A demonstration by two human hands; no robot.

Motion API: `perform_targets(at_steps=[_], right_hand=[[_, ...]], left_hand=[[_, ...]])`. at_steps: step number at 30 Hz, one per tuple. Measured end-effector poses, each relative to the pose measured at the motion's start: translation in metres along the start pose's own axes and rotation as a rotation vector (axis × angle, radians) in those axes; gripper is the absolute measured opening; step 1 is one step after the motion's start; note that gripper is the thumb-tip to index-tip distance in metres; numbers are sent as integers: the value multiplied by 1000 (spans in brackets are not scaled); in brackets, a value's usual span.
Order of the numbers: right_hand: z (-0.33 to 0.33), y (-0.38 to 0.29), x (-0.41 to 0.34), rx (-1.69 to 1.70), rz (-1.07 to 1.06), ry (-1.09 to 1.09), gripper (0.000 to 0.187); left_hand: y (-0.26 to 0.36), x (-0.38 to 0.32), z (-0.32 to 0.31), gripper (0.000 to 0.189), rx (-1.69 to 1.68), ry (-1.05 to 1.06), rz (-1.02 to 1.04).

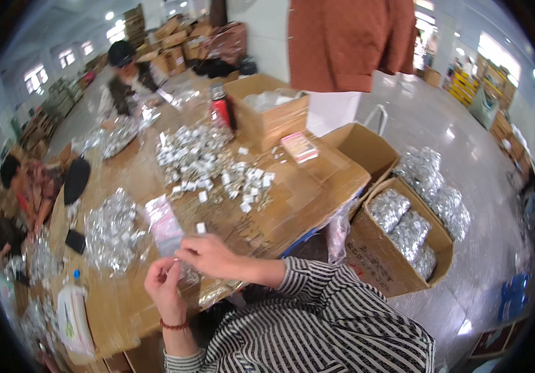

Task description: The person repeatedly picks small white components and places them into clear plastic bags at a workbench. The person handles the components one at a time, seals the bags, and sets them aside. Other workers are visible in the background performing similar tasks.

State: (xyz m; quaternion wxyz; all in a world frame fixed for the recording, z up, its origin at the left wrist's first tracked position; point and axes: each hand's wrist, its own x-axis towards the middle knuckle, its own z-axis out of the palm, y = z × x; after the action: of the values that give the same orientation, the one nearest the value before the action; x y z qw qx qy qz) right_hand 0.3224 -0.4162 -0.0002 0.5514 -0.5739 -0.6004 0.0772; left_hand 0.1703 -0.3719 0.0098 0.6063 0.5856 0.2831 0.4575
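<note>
At the table's near edge my left hand (pixel 162 279), with a red bead bracelet at the wrist, has thumb and forefinger pinched on what looks like a small clear plastic bag (pixel 189 276). My right hand (pixel 211 255) meets it fingertip to fingertip, its fingers curled; whether they grip the bag is hidden. Just beyond lies a stack of flat clear bags with pink edging (pixel 162 219). A single white tag-like piece (pixel 201 228) rests by my right knuckles. Farther off spreads a heap of small white pieces with gold-coloured parts (pixel 197 158).
Filled clear packets (pixel 112 231) are piled left, beside a black phone (pixel 75 241). An open carton (pixel 267 112) and a red bottle (pixel 221 112) stand at the back. A floor carton (pixel 389 275) at right holds silvery bags. A person (pixel 130 88) sits across the table.
</note>
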Motion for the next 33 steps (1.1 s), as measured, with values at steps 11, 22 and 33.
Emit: perform_targets(at_steps=[11,22,33], right_hand=[[-2,-6,0,-240,-343,22,14],[-7,-24,-1,-418,-461,-76,28],[-27,12,29,370,302,106,12]], left_hand=[[3,-1,-10,8,-170,-87,-216],[-4,-1,-15,29,383,-162,71],[3,-6,-14,26,34,-198,-108]])
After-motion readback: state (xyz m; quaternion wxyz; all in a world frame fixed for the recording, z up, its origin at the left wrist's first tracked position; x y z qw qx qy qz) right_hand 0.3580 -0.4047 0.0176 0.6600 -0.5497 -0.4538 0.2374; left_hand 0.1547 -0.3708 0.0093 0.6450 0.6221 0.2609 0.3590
